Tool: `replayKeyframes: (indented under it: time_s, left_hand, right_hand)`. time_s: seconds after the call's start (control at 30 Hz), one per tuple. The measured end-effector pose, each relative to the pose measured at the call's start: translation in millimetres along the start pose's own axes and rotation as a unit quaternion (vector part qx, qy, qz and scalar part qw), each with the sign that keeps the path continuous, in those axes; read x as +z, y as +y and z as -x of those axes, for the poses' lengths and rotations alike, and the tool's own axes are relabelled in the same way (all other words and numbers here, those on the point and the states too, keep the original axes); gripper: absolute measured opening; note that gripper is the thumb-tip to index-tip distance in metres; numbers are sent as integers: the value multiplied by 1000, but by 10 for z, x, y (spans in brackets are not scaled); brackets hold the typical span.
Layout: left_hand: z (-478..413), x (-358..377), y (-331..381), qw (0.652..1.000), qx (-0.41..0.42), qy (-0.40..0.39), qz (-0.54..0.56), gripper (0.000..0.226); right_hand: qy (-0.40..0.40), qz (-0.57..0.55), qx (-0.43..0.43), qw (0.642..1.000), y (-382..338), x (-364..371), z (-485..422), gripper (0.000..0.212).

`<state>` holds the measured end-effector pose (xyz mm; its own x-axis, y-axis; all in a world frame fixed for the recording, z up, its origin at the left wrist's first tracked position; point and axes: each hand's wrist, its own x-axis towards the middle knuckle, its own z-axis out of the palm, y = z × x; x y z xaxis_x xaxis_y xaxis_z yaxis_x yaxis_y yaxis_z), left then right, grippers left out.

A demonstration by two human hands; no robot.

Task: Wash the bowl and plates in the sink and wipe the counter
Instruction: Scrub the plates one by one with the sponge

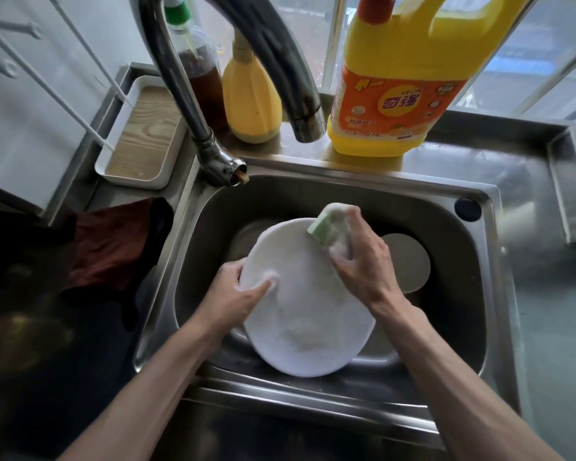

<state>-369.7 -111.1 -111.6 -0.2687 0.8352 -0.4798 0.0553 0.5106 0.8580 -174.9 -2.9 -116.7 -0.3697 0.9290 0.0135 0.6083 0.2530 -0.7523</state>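
Note:
A large white plate [300, 314], soapy on its face, is tilted over the steel sink [479, 271]. My left hand [236, 294] grips the plate's left rim, thumb on the face. My right hand [363, 261] is shut on a green and white foamy sponge [330, 224] pressed against the plate's upper right edge. Behind my right hand another pale dish [409, 261] lies on the sink floor. Part of a further dish [246, 237] shows under the plate at its upper left.
The faucet [300, 94] arches over the sink's back edge. A yellow detergent jug [396, 88], a small yellow bottle [250, 101] and a brown-liquid bottle [200, 71] stand on the back ledge. A dark red cloth [110, 244] lies left of the sink. A white tray [143, 134] sits at the back left.

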Motion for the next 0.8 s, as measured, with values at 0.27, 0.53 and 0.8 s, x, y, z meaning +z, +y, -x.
replayKeyframes:
  time_s: [0.27, 0.53, 0.8]
  left_hand:
    - [-183, 47, 194, 999, 26, -14, -20, 7]
    - [101, 131, 65, 977, -1, 196, 80, 8]
    - [155, 29, 96, 996, -10, 59, 61, 33]
  right_hand:
    - [8, 100, -215, 972, -243, 401, -57, 43]
    - [126, 86, 68, 986, -50, 296, -3, 29]
    - [87, 31, 24, 995, 65, 144, -64, 42]
